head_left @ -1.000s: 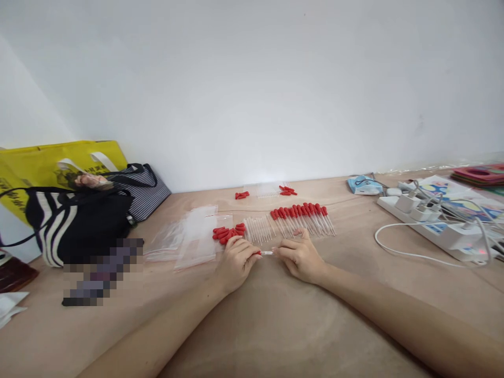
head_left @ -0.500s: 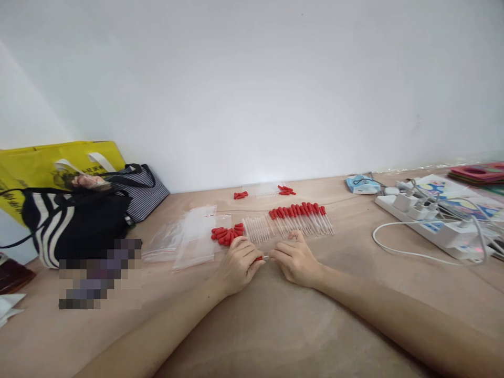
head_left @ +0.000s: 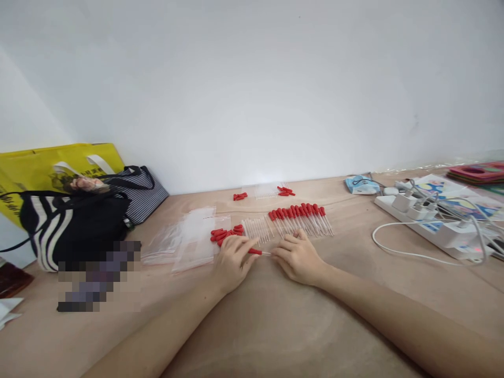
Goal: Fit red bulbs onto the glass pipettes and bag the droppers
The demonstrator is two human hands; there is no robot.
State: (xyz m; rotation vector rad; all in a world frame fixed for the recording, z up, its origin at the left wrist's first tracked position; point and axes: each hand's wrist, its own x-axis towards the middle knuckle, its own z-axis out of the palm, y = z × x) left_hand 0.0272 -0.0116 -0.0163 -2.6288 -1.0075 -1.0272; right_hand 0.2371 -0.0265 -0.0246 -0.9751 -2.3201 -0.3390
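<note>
In front of me my left hand (head_left: 233, 262) has its thumb and fingers around a red rubber bulb (head_left: 255, 251), which shows between them. Out of the bulb's open end runs a thin clear dropper tube (head_left: 266, 254). My right hand (head_left: 297, 258) pinches the tube's other end, its fingers curled. Just behind the left hand lies a pile of loose red bulbs (head_left: 224, 234), partly hidden by it. Several bare clear tubes (head_left: 255, 229) lie side by side beyond both hands. A row of droppers with red bulbs fitted (head_left: 299, 212) lies behind the right hand.
Clear zip bags (head_left: 195, 236) lie left of the bulbs. More bulbs (head_left: 240, 196) and tubes (head_left: 268, 191) are near the wall. Bags (head_left: 86, 226) stand at the left. A power strip (head_left: 429, 226) with cables and a blue face mask (head_left: 361, 184) lie at the right.
The left hand has shifted slightly left and its fingers have loosened, so more of the red bulb shows. The bulb and tube now sit a little higher. My right hand has barely moved.
</note>
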